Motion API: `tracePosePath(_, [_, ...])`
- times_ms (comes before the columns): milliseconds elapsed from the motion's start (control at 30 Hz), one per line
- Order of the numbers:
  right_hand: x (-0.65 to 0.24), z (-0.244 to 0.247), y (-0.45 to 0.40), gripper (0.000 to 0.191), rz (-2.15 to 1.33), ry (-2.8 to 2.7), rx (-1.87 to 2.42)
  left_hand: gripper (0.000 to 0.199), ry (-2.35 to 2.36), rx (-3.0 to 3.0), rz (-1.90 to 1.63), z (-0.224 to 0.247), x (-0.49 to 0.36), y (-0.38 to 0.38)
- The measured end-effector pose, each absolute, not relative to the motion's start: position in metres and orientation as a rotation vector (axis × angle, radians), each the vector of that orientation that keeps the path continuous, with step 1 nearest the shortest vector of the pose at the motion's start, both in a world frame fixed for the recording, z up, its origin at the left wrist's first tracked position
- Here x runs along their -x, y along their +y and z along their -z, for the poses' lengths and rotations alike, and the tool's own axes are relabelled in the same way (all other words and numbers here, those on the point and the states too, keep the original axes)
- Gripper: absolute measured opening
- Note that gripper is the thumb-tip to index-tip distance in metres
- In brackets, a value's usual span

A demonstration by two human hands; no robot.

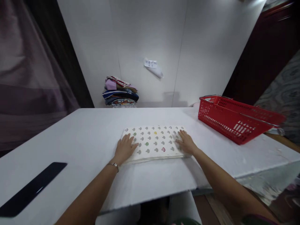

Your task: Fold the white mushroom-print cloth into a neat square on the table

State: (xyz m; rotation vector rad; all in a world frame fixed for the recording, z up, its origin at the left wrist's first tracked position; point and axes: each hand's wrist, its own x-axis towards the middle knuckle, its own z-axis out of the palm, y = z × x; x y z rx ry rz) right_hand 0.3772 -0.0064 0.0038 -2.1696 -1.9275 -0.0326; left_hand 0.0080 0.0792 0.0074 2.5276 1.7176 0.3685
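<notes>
Single camera, worn on the head: it looks from above the near edge of the white table [98,131], facing forward and down. The left hand [125,147] and right hand [187,143] lie near, mid-frame; the pale wall [150,31] stands farther off

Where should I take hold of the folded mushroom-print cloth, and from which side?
Probably by its left and right ends, one hand from each side: the folded cloth lies flat and low, and the left hand and right hand rest at those ends. Scooping under its layered near edge should help keep the folds together.
</notes>
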Motion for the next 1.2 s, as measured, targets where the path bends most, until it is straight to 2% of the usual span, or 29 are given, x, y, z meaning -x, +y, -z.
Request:
tracePosePath(167, [-0.384, 0.010, -0.008, 0.055, -0.063, -1.924, 2.370, 0.071, 1.774, -2.436, -0.166, 0.018, -0.002, 0.089])
tracePosePath(333, [-0.384, 0.009, 0.000, 0.061, -0.068, -1.924, 2.437, 0.066, 1.794, -2.354, -0.119, 0.011, -0.004, 0.098])
tracePosePath(567, [-0.372, -0.001, 0.072, 0.064, -0.129, -2.064, 2.285, 0.065, 1.784, -2.532, -0.191, -0.017, -0.047, 0.143])
tracePosePath(833, [-0.404, 0.022, 0.100, 0.067, -0.111, -1.940, 2.386, 0.072, 1.852, -2.404, -0.208, 0.019, -0.033, 0.169])
tracePosePath(1033, [-0.419, 0.009, 0.116, 0.057, -0.100, -1.961, 2.333, 0.070, 1.846, -2.409, -0.244, 0.018, -0.034, 0.168])
tracePosePath(1200, [-0.436, 0.002, 0.132, 0.058, -0.139, -2.060, 2.285, 0.068, 1.859, -2.422, -0.259, 0.023, -0.032, 0.170])
